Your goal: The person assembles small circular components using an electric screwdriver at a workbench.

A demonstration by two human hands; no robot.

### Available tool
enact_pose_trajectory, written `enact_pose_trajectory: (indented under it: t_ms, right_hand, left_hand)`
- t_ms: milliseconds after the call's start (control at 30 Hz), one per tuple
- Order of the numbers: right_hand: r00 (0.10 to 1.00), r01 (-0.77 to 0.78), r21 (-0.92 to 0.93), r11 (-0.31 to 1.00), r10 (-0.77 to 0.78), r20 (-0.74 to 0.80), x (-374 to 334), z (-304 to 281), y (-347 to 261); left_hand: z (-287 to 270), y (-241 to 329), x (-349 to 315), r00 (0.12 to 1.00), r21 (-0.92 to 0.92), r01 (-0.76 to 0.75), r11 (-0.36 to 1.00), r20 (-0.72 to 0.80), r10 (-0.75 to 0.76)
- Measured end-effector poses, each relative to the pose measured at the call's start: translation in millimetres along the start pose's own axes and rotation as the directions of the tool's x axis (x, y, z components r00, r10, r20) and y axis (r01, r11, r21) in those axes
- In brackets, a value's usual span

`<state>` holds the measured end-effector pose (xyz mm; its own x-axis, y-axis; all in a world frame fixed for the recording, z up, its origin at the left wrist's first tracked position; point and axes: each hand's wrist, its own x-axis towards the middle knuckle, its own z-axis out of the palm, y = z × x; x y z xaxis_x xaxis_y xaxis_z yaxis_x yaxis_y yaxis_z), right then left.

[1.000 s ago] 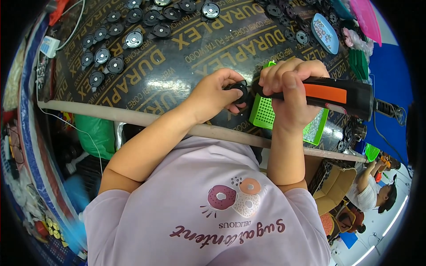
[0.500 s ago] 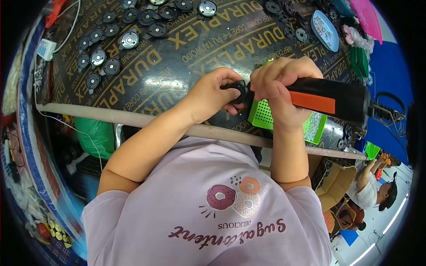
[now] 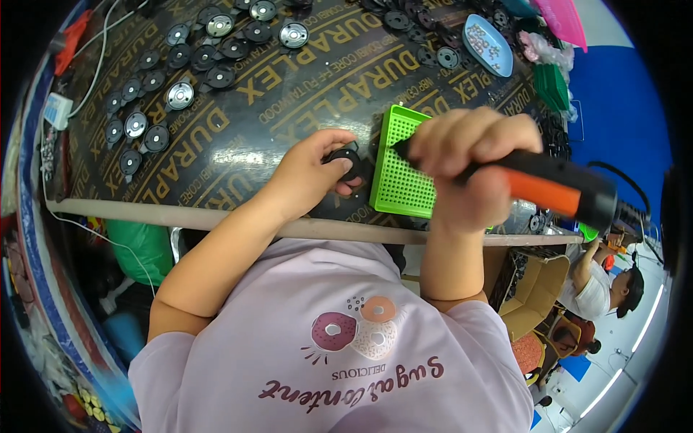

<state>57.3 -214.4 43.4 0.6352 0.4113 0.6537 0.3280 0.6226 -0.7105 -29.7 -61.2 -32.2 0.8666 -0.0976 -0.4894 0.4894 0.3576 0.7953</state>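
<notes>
My left hand (image 3: 307, 169) is closed around a small black round part (image 3: 349, 164), its thumb lying over the top. In my right hand (image 3: 469, 159), blurred by motion, is a black and orange electric screwdriver (image 3: 552, 191), its cable leaving from the rear end at the right. The dark tip points left, over a bright green tray (image 3: 393, 180) with rows of small holes. Tool and held part are apart. My right hand and wrist hide much of the tray's right side.
Several black discs with metal centres (image 3: 180, 94) lie across the far left of the dark table (image 3: 267, 130). More black parts (image 3: 447, 58) and a blue dish (image 3: 487, 45) of small pieces sit at far right. An open cardboard box (image 3: 534, 296) stands below the table edge.
The screwdriver has drawn away from the black part toward the right and now passes above the green tray. My left hand still grips the part. The whole view has shifted somewhat.
</notes>
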Motion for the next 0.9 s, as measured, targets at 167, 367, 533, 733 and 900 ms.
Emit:
enact_pose_trajectory:
  t_ms: [167,367,533,733,900]
  right_hand:
    - [0.886,-0.158,-0.346,0.925,-0.022,-0.462,-5.3,-47.8,-3.7]
    - [0.856,-0.210,-0.347,0.914,0.001,-0.517,-9.5,-52.8,6.0]
    - [0.858,-0.224,-0.331,0.917,0.025,-0.513,-11.9,-53.4,8.3]
    - [0.860,-0.223,-0.346,0.912,0.017,-0.509,-12.7,-54.4,10.4]
    - [0.862,-0.247,-0.388,0.888,0.018,-0.506,-13.4,-53.4,12.0]
  left_hand:
    - [0.6,1.2,-4.0,0.999,0.020,-0.035,0.999,0.031,0.035]
    - [-7.8,6.2,-0.2,0.987,0.096,-0.149,0.984,0.075,0.142]
    - [-0.1,13.8,-3.6,0.997,-0.004,-0.081,0.997,0.011,0.081]
    - [3.7,9.9,-0.5,0.999,-0.015,-0.041,0.999,0.024,0.042]
    - [1.1,-6.4,7.8,0.998,-0.060,0.018,0.998,0.068,-0.014]
